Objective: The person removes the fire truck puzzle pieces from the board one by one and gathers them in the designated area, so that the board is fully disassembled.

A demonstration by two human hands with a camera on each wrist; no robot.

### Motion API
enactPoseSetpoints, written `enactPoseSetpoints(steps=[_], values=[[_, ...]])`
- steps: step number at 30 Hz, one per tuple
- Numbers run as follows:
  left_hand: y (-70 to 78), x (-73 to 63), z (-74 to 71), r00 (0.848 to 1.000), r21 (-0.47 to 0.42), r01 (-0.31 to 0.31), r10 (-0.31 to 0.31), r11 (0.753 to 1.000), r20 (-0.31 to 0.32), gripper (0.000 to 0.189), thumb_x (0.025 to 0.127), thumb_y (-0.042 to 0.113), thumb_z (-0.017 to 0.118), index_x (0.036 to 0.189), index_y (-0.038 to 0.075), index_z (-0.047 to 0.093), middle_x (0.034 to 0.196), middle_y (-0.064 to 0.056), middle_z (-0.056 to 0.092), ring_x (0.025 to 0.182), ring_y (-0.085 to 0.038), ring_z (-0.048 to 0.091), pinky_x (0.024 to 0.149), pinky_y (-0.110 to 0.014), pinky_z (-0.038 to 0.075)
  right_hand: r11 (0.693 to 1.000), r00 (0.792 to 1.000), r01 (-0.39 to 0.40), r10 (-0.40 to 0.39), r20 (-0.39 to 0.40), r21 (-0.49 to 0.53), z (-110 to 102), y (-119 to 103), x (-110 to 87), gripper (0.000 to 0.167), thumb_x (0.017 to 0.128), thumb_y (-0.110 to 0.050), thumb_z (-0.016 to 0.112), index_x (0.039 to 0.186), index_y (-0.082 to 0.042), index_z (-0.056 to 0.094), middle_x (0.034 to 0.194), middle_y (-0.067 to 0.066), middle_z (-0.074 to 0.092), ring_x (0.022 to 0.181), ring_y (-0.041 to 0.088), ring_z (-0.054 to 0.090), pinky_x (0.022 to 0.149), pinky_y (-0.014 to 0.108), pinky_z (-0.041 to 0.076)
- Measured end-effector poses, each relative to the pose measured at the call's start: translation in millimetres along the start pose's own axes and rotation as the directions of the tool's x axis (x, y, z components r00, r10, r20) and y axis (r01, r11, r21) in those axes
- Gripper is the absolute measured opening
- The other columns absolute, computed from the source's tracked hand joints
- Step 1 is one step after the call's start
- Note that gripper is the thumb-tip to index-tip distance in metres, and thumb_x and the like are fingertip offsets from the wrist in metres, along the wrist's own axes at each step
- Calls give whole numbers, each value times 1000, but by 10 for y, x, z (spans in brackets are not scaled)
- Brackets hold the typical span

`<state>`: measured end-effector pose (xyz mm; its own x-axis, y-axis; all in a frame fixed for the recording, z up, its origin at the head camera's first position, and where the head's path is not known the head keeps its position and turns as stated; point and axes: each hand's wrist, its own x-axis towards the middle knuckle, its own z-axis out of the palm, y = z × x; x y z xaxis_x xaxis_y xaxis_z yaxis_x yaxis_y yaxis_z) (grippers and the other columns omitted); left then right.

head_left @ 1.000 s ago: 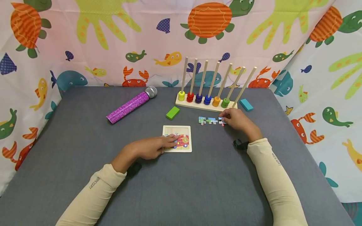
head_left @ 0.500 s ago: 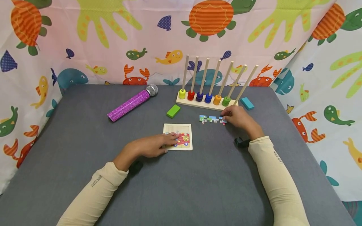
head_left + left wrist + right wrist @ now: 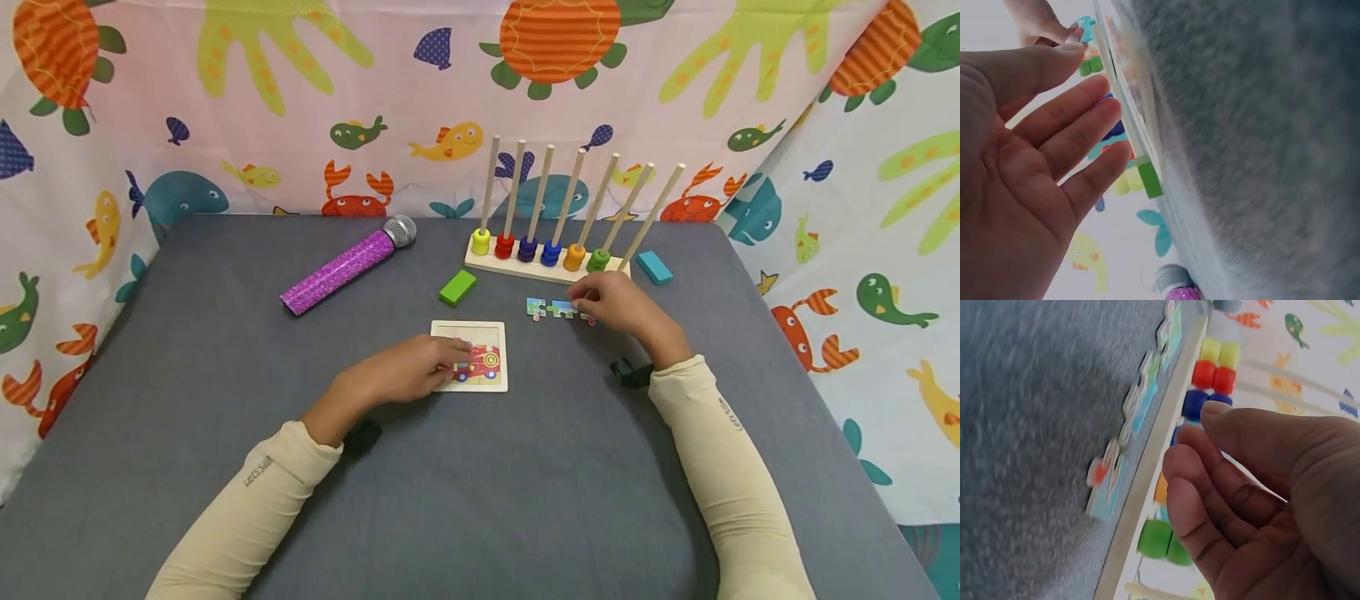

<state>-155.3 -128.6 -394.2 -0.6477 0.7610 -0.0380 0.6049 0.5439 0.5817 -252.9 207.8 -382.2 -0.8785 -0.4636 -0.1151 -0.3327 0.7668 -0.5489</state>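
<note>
A small wooden puzzle tray [image 3: 487, 325] with a red vehicle picture [image 3: 486, 362] lies mid-table. My left hand [image 3: 401, 367] reaches over its left part, covering some of the picture. In the left wrist view the left fingers [image 3: 1079, 134] are extended, with nothing between them. My right hand [image 3: 618, 302] is over the right end of a row of three loose jigsaw pieces [image 3: 536, 307]. From the right wrist, its bent fingers [image 3: 1186, 506] and thumb stand apart and hold nothing, while the nearest jigsaw piece [image 3: 1107, 487] rests on the table beside them.
Just behind the pieces stands a wooden peg rack [image 3: 517, 265] with coloured beads and tall pegs. A green block [image 3: 457, 287] is behind the tray, and a blue block [image 3: 655, 267] lies right of the rack. A glittery purple microphone [image 3: 341, 271] lies at the back left.
My right hand has shifted slightly left, off the right-hand piece and towards the middle one. The left hand's fingers have drawn back a little on the tray. The head view has tilted slightly.
</note>
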Motion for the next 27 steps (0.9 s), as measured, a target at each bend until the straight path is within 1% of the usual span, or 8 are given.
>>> enactPoseSetpoints(steps=[2, 5, 7, 9, 13, 17, 22, 27], values=[[-5, -8, -38, 999, -1, 39, -39, 999, -15, 42, 92, 1, 62, 134, -1, 57, 139, -15, 53, 128, -27, 49, 105, -45, 39, 1000, 1000, 11, -11, 17, 10, 22, -44, 12, 22, 93, -6, 64, 113, 1, 70, 96, 12, 69, 77, 22, 60, 68, 36, 52], [-32, -23, -85, 990, 1, 136, -136, 991, -24, 55, 91, 10, 69, 141, 0, 49, 143, -14, 49, 131, -27, 46, 107, -45, 36, 999, 999, 33, -34, 35, 35, 70, -109, 20, 22, 93, -6, 64, 114, 1, 70, 96, 10, 69, 78, 21, 57, 70, 35, 50], [-59, -32, -105, 982, 17, 191, -190, 982, -15, 64, 90, 16, 72, 145, 1, 43, 147, -15, 44, 135, -28, 40, 109, -46, 32, 997, 998, 53, -55, 40, 56, 111, -142, 25, 22, 93, -6, 65, 113, 0, 71, 97, 9, 70, 79, 20, 56, 72, 35, 49], [-86, -34, -114, 974, 33, 225, -225, 974, -4, 69, 90, 21, 72, 147, 1, 40, 150, -15, 39, 140, -29, 33, 111, -46, 28, 994, 997, 68, -72, 40, 82, 148, -180, 26, 21, 93, -7, 65, 112, 0, 71, 97, 9, 70, 80, 20, 57, 73, 35, 49], [-143, -26, -115, 970, 63, 240, -242, 969, 19, 73, 90, 27, 71, 148, -1, 37, 156, -16, 28, 144, -31, 21, 114, -46, 20, 990, 994, 95, -101, 49, 107, 207, -259, 36, 20, 93, -9, 66, 111, -1, 72, 99, 7, 71, 80, 18, 56, 72, 34, 48], [-203, -12, -114, 966, 76, 253, -257, 964, 36, 78, 90, 34, 71, 148, -3, 35, 158, -17, 20, 146, -32, 14, 115, -46, 15, 988, 990, 114, -122, 74, 105, 247, -354, 38, 21, 93, -10, 65, 112, -2, 72, 103, 6, 71, 81, 17, 57, 73, 34, 49], [-255, -10, -112, 958, 94, 271, -278, 958, 69, 85, 89, 41, 70, 151, 0, 29, 160, -14, 15, 146, -31, 9, 116, -47, 13, 984, 983, 147, -157, 100, 104, 315, -461, 43, 22, 95, -11, 63, 114, -3, 72, 106, 6, 70, 84, 17, 58, 76, 36, 50], [-271, -19, -130, 955, 110, 261, -273, 959, 113, 88, 89, 43, 69, 154, 3, 23, 162, -11, 8, 147, -29, 6, 116, -47, 12, 980, 975, 161, -177, 134, 119, 374, -590, 79, 24, 95, -13, 63, 116, -4, 71, 109, 5, 70, 85, 17, 58, 76, 35, 50]])
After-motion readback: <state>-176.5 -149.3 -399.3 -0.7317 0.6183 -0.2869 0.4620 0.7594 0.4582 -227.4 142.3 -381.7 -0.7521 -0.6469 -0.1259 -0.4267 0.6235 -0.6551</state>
